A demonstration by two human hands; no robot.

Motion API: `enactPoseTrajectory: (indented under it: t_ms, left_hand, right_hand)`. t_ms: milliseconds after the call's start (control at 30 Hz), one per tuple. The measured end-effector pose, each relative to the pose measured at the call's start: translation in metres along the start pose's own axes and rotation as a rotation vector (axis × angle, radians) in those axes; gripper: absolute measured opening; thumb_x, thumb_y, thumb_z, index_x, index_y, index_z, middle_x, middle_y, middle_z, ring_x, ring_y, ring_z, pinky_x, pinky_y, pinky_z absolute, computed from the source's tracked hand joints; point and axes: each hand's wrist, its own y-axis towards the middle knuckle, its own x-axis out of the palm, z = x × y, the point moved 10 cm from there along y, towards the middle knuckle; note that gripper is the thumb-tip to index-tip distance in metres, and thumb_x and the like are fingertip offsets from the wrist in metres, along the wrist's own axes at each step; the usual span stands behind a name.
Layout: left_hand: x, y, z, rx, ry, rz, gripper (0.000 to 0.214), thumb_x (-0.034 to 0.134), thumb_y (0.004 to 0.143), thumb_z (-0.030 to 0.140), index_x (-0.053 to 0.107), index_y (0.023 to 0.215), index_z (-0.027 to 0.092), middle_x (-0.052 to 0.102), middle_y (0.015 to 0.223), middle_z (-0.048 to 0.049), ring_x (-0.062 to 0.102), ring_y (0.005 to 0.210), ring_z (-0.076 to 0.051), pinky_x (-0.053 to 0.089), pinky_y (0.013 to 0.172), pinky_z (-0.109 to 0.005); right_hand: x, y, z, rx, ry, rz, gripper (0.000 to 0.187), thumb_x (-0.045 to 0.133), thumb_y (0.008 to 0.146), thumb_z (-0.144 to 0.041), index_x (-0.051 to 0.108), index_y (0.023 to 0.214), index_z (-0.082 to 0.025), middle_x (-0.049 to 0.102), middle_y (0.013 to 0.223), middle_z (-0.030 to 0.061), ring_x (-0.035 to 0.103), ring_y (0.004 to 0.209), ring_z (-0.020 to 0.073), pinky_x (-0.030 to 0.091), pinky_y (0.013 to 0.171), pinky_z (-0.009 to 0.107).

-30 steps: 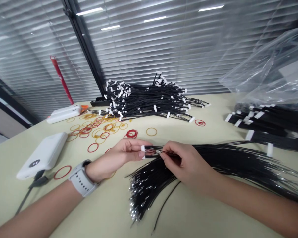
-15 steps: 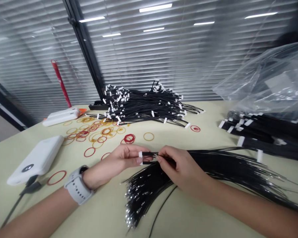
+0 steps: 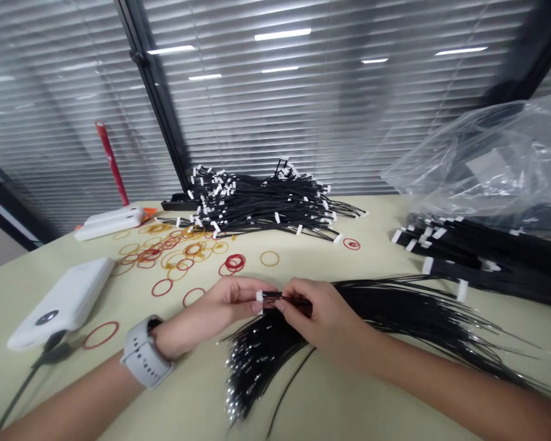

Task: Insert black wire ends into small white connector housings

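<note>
My left hand (image 3: 220, 309), with a grey watch on its wrist, pinches a small white connector (image 3: 259, 302) with short black wires at the table's middle. My right hand (image 3: 319, 315) meets it from the right, fingers pinched on a thin black wire at the connector's end. Under both hands lies a fan of loose black wires (image 3: 395, 312) with shiny metal tips pointing towards me.
A heap of finished black cables with white connectors (image 3: 261, 199) sits at the back. Red and yellow rubber bands (image 3: 179, 257) are scattered left of it. Two white power banks (image 3: 62, 300) lie at the left. More cable bundles (image 3: 487, 257) and a clear plastic bag (image 3: 487, 165) are at the right.
My hands have drawn closer together, the right fingers moving up to the connector. The camera has tilted slightly, shifting the scene down and left.
</note>
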Motion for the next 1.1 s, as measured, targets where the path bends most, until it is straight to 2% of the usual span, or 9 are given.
enactPoseTrajectory:
  t_ms: [300, 767, 1100]
  left_hand:
    - [0.0055, -0.0004, -0.0008, -0.029, 0.017, -0.038, 0.027, 0.054, 0.079, 0.009, 0.061, 0.105, 0.014, 0.069, 0.099, -0.0082, 0.062, 0.089, -0.015, 0.045, 0.082, -0.028]
    - [0.0057, -0.0025, -0.0011, -0.026, 0.008, -0.029, 0.029, 0.054, 0.08, 0.008, 0.062, 0.106, 0.018, 0.069, 0.101, -0.0061, 0.061, 0.094, -0.015, 0.045, 0.081, -0.025]
    - [0.0083, -0.0005, -0.0012, -0.028, 0.002, -0.051, 0.03, 0.055, 0.079, 0.008, 0.063, 0.106, 0.018, 0.069, 0.1, -0.0052, 0.063, 0.088, -0.014, 0.046, 0.079, -0.023]
  right_hand:
    - [0.0006, -0.0002, 0.001, 0.014, 0.085, -0.03, 0.018, 0.047, 0.078, -0.024, 0.049, 0.061, -0.016, 0.047, 0.055, -0.0039, 0.037, 0.051, 0.0064, 0.029, 0.047, 0.02]
    - [0.0019, -0.0002, 0.003, -0.005, 0.035, -0.041, 0.018, 0.047, 0.079, -0.025, 0.054, 0.065, -0.017, 0.051, 0.057, -0.0029, 0.04, 0.052, 0.0078, 0.03, 0.05, 0.021]
    - [0.0045, 0.0002, 0.0034, -0.028, 0.028, -0.074, 0.017, 0.049, 0.076, -0.024, 0.056, 0.063, -0.017, 0.05, 0.055, -0.0035, 0.039, 0.05, 0.0068, 0.029, 0.049, 0.021]
